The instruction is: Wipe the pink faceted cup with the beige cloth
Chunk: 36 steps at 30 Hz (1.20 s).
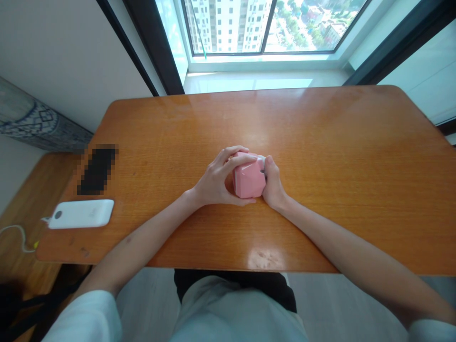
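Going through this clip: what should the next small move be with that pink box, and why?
Probably the right hand should work the small grey part on the pink box while the left hand steadies it. The left fingers already wrap over the box, and the right thumb sits beside that part. What the part is can't be told from here.

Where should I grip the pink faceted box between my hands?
Grip the pink faceted box by its opposite left and right sides, coming from both sides as your left hand and right hand do now: those flat faces suit the fingers.
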Tool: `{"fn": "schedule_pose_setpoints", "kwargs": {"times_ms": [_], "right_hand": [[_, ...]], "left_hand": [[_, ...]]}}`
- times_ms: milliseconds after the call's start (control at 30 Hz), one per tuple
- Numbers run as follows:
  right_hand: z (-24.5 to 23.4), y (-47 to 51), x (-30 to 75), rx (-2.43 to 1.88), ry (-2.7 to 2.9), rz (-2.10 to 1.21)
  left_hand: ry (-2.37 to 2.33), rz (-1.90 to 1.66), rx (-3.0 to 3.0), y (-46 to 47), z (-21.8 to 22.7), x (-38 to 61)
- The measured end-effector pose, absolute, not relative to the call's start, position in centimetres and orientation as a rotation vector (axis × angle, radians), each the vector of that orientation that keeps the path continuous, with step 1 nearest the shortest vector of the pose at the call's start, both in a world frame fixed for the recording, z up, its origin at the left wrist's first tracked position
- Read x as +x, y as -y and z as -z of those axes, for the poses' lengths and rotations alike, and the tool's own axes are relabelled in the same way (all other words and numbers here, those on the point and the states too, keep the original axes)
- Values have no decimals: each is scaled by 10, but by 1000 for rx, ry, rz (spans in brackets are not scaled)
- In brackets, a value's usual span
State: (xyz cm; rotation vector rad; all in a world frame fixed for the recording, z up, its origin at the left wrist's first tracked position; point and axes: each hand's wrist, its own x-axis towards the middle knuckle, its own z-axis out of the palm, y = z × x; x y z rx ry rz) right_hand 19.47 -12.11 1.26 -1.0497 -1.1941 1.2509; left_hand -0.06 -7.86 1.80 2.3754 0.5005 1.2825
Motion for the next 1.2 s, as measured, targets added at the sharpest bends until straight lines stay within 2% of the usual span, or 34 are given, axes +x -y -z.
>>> {"fn": "schedule_pose_setpoints", "kwargs": {"times_ms": [233,567,800,967,1200], "right_hand": [[-14,126,199,-1101,1373,-1081],[-7,119,198,-1118,1142,-1273],[-13,126,198,-1086,1289,-1140],[-18,131,201,-1063,1454,-1043],[-15,125,200,-1169,1284,-1053]], "left_hand": [[-620,-1046,1932,83,-17,-1],[-493,-1173,2625,74,-1,-7],[-543,-1193,2318,81,-17,-2],[-626,-1034,2040,84,-15,-1],[-501,-1138,2376,74,1,-6]]}}
